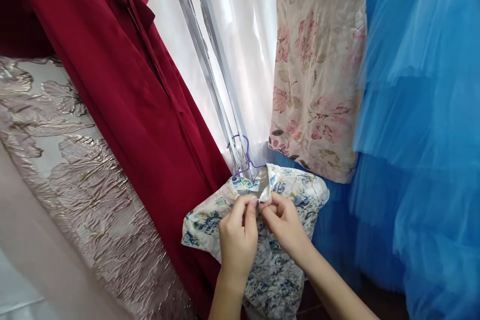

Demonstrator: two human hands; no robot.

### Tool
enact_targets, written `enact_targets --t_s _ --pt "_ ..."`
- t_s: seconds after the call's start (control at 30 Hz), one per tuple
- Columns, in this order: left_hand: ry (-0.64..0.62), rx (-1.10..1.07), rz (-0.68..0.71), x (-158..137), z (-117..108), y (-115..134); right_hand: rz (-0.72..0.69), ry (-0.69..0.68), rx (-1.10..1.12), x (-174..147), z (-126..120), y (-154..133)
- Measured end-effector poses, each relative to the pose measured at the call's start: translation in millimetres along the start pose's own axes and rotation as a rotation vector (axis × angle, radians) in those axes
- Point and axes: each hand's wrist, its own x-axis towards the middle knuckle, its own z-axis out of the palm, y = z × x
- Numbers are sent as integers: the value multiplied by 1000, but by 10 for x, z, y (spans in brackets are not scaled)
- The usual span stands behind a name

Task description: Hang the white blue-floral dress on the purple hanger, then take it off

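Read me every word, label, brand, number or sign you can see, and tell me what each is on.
No text can be read anywhere in this view.
Floral top, pinched at the collar by the left hand and right hand: pattern only, no label showing.
Purple hanger: no marking visible.
Red garment, pink-flowered garment, blue tulle: no lettering visible.

At 6 o'clock, the shirt (273, 270) is white with blue, green and yellow flowers; its hanger (248, 152) is purple. Plain deep red cloth (131, 120) shows at 10, white curtain (247, 60) at 12, pink-flowered beige fabric (318, 70) at 2, bright blue tulle (420, 125) at 3, silvery-pink floral brocade (108, 195) between 8 and 9.
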Motion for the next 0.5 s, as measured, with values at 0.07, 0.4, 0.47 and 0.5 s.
enact_targets --t_s 0.07,0.4,0.47,0.5 --pt "109 11 -19 20 -6 25 23 27 -17 -2 7 155" --pt "519 -291 -308 458 -763 -878 226 -1 -121 -700 -228 772" --pt "581 -504 -459 376 -800 -1197 233 -23 -125 -827 -195 782" --pt "603 -600 -560 301 -784 -1338 244 -35 -124 -877 -175 786"
